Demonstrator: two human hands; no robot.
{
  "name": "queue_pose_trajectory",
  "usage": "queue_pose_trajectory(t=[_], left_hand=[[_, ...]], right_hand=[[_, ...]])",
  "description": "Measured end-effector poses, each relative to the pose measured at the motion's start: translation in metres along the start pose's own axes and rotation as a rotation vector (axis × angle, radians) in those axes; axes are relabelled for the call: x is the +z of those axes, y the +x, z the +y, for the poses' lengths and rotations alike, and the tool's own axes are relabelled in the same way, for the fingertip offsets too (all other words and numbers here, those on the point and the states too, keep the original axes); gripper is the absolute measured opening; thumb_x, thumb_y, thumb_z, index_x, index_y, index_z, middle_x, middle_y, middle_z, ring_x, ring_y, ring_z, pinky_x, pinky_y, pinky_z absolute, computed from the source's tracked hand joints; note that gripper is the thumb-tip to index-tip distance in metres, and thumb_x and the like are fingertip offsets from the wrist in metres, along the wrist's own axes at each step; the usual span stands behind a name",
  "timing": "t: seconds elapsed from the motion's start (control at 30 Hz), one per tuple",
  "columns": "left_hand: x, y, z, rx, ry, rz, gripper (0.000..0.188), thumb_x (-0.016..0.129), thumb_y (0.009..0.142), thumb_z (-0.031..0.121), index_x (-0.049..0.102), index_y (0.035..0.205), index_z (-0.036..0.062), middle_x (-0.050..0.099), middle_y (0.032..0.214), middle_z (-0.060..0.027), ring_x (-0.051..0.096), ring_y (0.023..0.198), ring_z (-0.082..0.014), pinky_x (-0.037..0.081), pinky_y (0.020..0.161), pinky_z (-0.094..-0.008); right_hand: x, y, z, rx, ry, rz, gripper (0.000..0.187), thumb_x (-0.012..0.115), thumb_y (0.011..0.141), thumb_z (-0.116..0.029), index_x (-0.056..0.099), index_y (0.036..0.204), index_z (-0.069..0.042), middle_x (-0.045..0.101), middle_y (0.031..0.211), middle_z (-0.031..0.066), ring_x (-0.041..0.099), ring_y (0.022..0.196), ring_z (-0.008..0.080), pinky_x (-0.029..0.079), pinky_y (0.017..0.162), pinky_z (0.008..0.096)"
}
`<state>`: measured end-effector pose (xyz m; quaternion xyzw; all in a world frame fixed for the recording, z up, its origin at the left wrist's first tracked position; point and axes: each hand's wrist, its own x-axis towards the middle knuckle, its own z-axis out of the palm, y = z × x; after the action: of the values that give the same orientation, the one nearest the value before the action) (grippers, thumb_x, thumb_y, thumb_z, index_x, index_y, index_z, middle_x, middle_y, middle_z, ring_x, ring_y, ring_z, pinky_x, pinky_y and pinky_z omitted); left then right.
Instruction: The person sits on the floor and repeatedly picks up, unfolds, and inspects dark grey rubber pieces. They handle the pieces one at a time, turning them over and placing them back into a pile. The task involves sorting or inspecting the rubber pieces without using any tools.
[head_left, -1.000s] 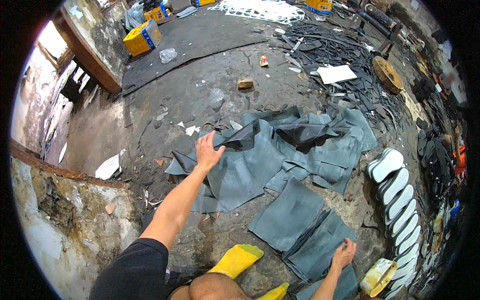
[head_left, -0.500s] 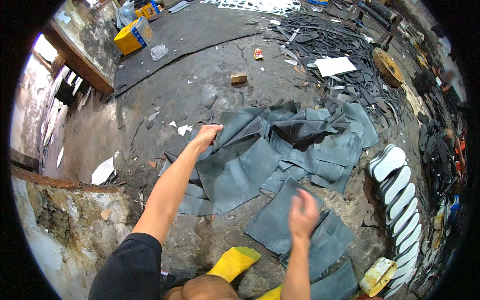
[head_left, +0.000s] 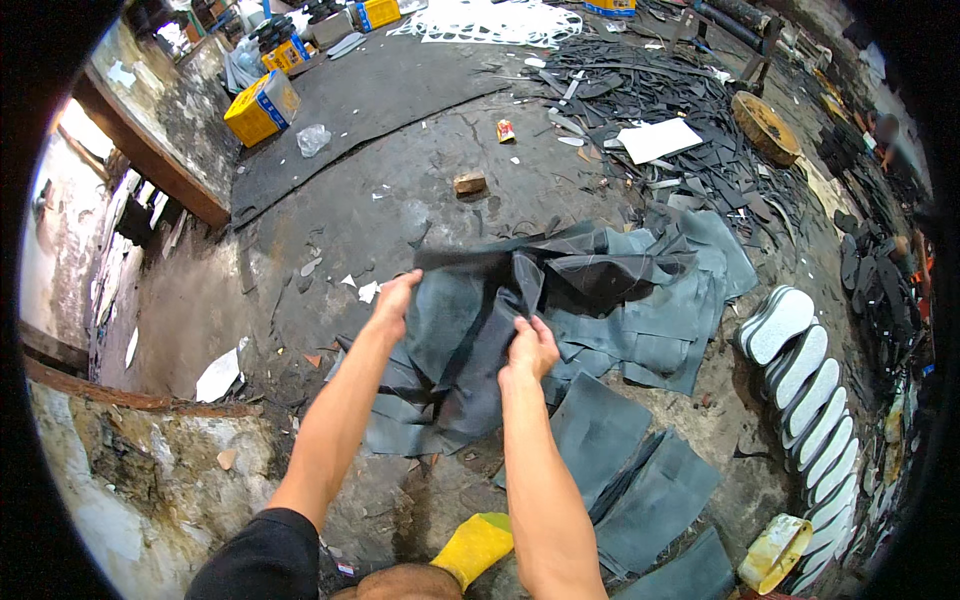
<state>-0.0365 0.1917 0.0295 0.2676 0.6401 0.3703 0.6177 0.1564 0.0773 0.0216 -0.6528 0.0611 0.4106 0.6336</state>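
My left hand point(head_left: 398, 302) is closed on the left edge of a thin, flexible dark grey-green sheet point(head_left: 445, 310). With its fingers pinched, my right hand point(head_left: 530, 350) grips a folded part of the sheet, whose darker side shows between my hands. This sheet lies partly over a rumpled pile of similar sheets point(head_left: 675, 345) that spreads to the right. Nearer to me and right of my right forearm, separate grey-green sheets point(head_left: 655, 495) lie on the floor. Whether they are rubber or coated cloth I cannot tell.
White-topped sole shapes point(head_left: 820, 385) stand in a leaning row at right, beside a dirty yellowish container point(head_left: 775, 553). Dark offcuts point(head_left: 640, 90) are heaped at the far right, with a white sheet point(head_left: 660, 141) and a round wooden block point(head_left: 765, 128). A brick point(head_left: 469, 183) lies ahead.
My right hand has moved up and left from above the near sheets and has taken hold of the sheet. The sheet's near part has been lifted and folded, showing its dark side.
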Motion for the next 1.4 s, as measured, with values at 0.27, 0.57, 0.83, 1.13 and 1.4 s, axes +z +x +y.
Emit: queue_pose_trajectory(t=[0.27,0.57,0.83,1.13,1.4], left_hand=[[-0.038,0.050,0.011,0.206,0.574,0.316,0.044,0.068,0.094,0.022,0.062,0.133,0.0040,0.062,0.139,-0.0177,0.056,0.132,-0.0354,0.051,0.099,-0.0444],[-0.056,-0.028,0.026,0.718,1.153,-0.005,0.042,0.069,0.077,0.001,0.068,0.117,0.0119,0.054,0.149,-0.0230,0.047,0.142,-0.0412,0.043,0.113,-0.0445],[-0.026,-0.166,-0.009,0.374,0.075,-0.239,0.057,0.074,0.092,0.005,0.056,0.146,0.0046,0.072,0.100,-0.0009,0.063,0.083,-0.0061,0.050,0.072,-0.0225],[-0.014,-0.179,-0.006,0.444,-0.194,-0.019,0.029,0.058,0.103,0.006,0.068,0.130,0.0034,0.070,0.097,0.0020,0.061,0.081,-0.0039,0.053,0.071,-0.0215],[-0.031,-0.212,0.050,0.615,0.090,-0.153,0.024,0.057,0.104,0.008,0.072,0.118,-0.0048,0.075,0.104,-0.0047,0.068,0.091,-0.0100,0.054,0.084,-0.0250]], right_hand=[[-0.086,-0.005,-0.034,-0.333,0.110,-0.004,0.023,0.068,0.099,-0.011,0.064,0.117,0.002,0.066,0.104,0.0038,0.060,0.094,0.0120,0.048,0.088,0.0272],[-0.039,-0.111,-0.050,-0.894,-0.358,-0.396,0.012,0.069,0.097,-0.012,0.069,0.104,-0.002,0.067,0.096,0.0125,0.065,0.084,0.0265,0.052,0.077,0.0358],[-0.025,-0.164,-0.001,-0.833,-0.545,-0.494,0.035,0.066,0.097,-0.011,0.066,0.130,0.002,0.070,0.109,0.0187,0.072,0.094,0.0330,0.056,0.082,0.0396],[-0.036,-0.164,0.007,-0.164,-0.024,-0.272,0.033,0.081,0.088,-0.005,0.071,0.118,0.005,0.075,0.096,0.0096,0.070,0.081,0.0138,0.057,0.072,0.0266],[-0.031,-0.183,-0.058,-0.326,0.013,-0.528,0.034,0.078,0.092,-0.012,0.063,0.121,-0.002,0.072,0.102,0.0049,0.065,0.086,0.0111,0.053,0.074,0.0288]])
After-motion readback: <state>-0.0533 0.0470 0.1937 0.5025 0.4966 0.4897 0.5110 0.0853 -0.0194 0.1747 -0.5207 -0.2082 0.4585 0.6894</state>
